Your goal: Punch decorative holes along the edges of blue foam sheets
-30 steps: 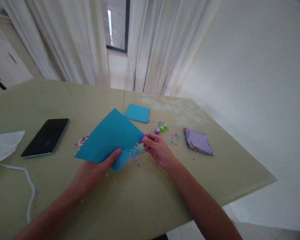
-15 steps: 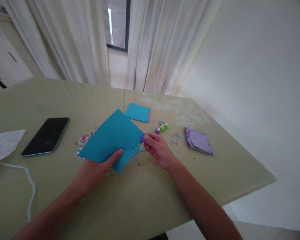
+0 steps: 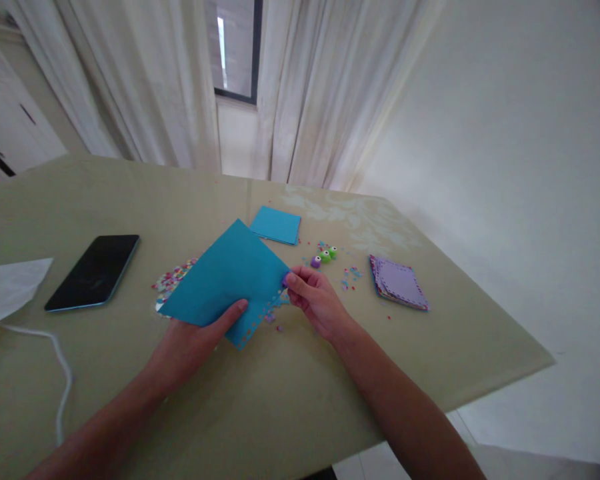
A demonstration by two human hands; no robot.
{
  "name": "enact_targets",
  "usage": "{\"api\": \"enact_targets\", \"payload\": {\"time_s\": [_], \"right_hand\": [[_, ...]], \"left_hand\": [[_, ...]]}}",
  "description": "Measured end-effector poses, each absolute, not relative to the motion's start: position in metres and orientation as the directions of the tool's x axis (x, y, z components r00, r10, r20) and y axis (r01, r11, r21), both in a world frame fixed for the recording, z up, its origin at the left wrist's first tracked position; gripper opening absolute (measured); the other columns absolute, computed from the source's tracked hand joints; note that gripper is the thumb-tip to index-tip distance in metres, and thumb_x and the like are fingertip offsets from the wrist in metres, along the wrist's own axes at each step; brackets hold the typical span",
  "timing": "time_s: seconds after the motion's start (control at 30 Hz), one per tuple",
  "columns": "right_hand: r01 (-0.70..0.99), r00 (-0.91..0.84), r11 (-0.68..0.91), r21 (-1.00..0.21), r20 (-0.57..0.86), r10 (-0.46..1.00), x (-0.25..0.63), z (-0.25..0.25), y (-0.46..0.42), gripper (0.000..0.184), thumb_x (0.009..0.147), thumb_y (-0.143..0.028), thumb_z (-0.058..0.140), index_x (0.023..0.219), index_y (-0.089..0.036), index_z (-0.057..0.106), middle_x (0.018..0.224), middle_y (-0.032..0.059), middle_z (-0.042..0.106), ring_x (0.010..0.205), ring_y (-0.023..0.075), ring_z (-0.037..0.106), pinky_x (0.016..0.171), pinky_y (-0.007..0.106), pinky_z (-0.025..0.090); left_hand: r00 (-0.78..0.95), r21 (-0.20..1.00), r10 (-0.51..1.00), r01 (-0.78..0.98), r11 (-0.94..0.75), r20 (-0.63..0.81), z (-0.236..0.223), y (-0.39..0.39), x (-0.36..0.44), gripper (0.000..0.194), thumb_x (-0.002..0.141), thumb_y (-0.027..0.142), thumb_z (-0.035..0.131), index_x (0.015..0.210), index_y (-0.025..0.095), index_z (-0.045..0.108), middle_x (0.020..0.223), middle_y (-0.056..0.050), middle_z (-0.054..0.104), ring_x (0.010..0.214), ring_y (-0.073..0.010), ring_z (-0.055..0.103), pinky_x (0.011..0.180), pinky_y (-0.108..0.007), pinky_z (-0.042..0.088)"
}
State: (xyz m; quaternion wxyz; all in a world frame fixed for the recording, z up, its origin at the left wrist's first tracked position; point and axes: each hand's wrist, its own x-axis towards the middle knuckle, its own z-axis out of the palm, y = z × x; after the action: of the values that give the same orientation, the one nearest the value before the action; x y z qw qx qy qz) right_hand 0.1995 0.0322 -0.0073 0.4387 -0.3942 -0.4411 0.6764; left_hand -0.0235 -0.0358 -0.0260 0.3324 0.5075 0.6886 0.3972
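Note:
A square sheet of blue paper [image 3: 230, 273] is pinched in my left hand [image 3: 205, 333], thumb on top and the other fingers hidden beneath. Small punched holes run along its lower right edge. My right hand [image 3: 315, 300] grips a small purple craft punch [image 3: 285, 279] at the sheet's right corner; the fingers cover most of it. Beyond that hand stand a purple punch [image 3: 316, 262] and two green punches [image 3: 329, 253], each with an eye-like top. Bits of punched paper [image 3: 270, 318] lie below the holed edge.
Blue paper squares [image 3: 276, 225] are stacked at the back. On the right sits a pile of purple-topped sheets [image 3: 403, 283] with punched edges. A pile of confetti [image 3: 173, 280], a black tablet [image 3: 94, 272], a white cable [image 3: 60, 360] and a white sheet [image 3: 10, 290] are on the left.
Hardly anything differs. My right hand and the punch have shifted very slightly along the sheet's right corner, and the view has moved a little.

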Motion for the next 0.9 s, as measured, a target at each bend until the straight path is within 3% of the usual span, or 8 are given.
{"api": "enact_targets", "payload": {"time_s": [0.2,0.33,0.43,0.53,0.6,0.73,0.8,0.9], "right_hand": [[-0.225,-0.307,-0.205,-0.952,-0.13,0.943,0.197,-0.008,0.03,0.046,0.065,-0.057,0.095,0.077,-0.02,0.069,0.064,-0.0046,0.055,0.057,0.0096,0.039,0.055,0.027,0.024],[-0.208,-0.348,-0.242,-0.948,-0.159,0.924,0.194,-0.01,0.028,0.046,0.063,-0.053,0.097,0.082,-0.02,0.071,0.07,-0.0033,0.06,0.06,0.0098,0.043,0.058,0.027,0.029],[-0.226,-0.317,-0.221,-0.949,-0.143,0.938,0.198,-0.009,0.032,0.044,0.068,-0.05,0.094,0.091,-0.021,0.07,0.078,-0.0013,0.067,0.062,0.0108,0.048,0.059,0.027,0.034],[-0.117,-0.196,-0.024,-0.993,-0.001,0.981,0.211,-0.008,0.041,0.032,0.079,-0.046,0.084,0.095,-0.023,0.07,0.086,0.001,0.071,0.066,0.0134,0.052,0.063,0.028,0.04],[0.139,-0.125,0.168,-0.976,0.151,0.981,0.221,-0.011,0.049,0.022,0.087,-0.039,0.075,0.1,-0.022,0.074,0.089,0.003,0.071,0.07,0.0158,0.055,0.068,0.031,0.044],[0.693,-0.166,0.351,-0.629,0.335,0.927,0.233,-0.024,0.062,0.03,0.085,-0.017,0.064,0.112,-0.018,0.077,0.105,0.0112,0.072,0.091,0.0243,0.062,0.091,0.041,0.049],[0.8,-0.228,0.369,-0.472,0.33,0.916,0.234,-0.032,0.066,0.032,0.086,-0.012,0.06,0.113,-0.016,0.077,0.109,0.0146,0.07,0.103,0.0282,0.061,0.1,0.043,0.047],[0.865,-0.241,0.359,-0.352,0.337,0.91,0.232,-0.037,0.07,0.034,0.091,-0.011,0.055,0.119,-0.014,0.075,0.118,0.0181,0.068,0.114,0.0315,0.058,0.107,0.047,0.045]], "left_hand": [[-0.256,0.908,0.966,0.396,0.14,-0.037,-0.027,-0.037,-0.023,0.052,0.085,0.056,0.072,0.128,0.026,0.072,0.138,-0.009,0.074,0.14,-0.035,0.06,0.125,-0.053,0.04],[-0.23,0.915,0.97,0.369,0.161,-0.078,-0.026,-0.035,-0.024,0.05,0.086,0.055,0.072,0.127,0.028,0.073,0.135,-0.008,0.075,0.137,-0.0357,0.063,0.121,-0.053,0.045],[-0.283,0.907,0.958,0.387,0.164,-0.053,-0.022,-0.035,-0.024,0.049,0.084,0.055,0.074,0.125,0.028,0.074,0.137,-0.008,0.074,0.138,-0.0357,0.061,0.123,-0.054,0.042],[-0.35,0.904,0.937,0.393,0.168,-0.022,-0.018,-0.036,-0.022,0.047,0.085,0.055,0.073,0.124,0.029,0.074,0.139,-0.006,0.074,0.14,-0.0354,0.06,0.126,-0.054,0.039],[-0.369,0.91,0.929,0.38,0.163,-0.012,-0.016,-0.036,-0.021,0.046,0.086,0.055,0.073,0.124,0.03,0.074,0.137,-0.005,0.074,0.14,-0.0352,0.06,0.127,-0.054,0.038],[-0.383,0.911,0.923,0.372,0.181,-0.028,-0.013,-0.035,-0.022,0.05,0.084,0.056,0.074,0.128,0.032,0.072,0.134,-0.005,0.076,0.135,-0.0364,0.063,0.125,-0.056,0.04],[-0.443,0.9,0.896,0.377,0.218,-0.031,-0.012,-0.034,-0.025,0.055,0.083,0.058,0.074,0.131,0.032,0.071,0.138,-0.005,0.074,0.138,-0.0371,0.061,0.126,-0.057,0.039],[-0.521,0.89,0.853,0.383,0.249,-0.014,-0.013,-0.032,-0.033,0.061,0.085,0.061,0.071,0.136,0.029,0.067,0.148,-0.007,0.067,0.143,-0.0372,0.057,0.126,-0.058,0.038]]}}
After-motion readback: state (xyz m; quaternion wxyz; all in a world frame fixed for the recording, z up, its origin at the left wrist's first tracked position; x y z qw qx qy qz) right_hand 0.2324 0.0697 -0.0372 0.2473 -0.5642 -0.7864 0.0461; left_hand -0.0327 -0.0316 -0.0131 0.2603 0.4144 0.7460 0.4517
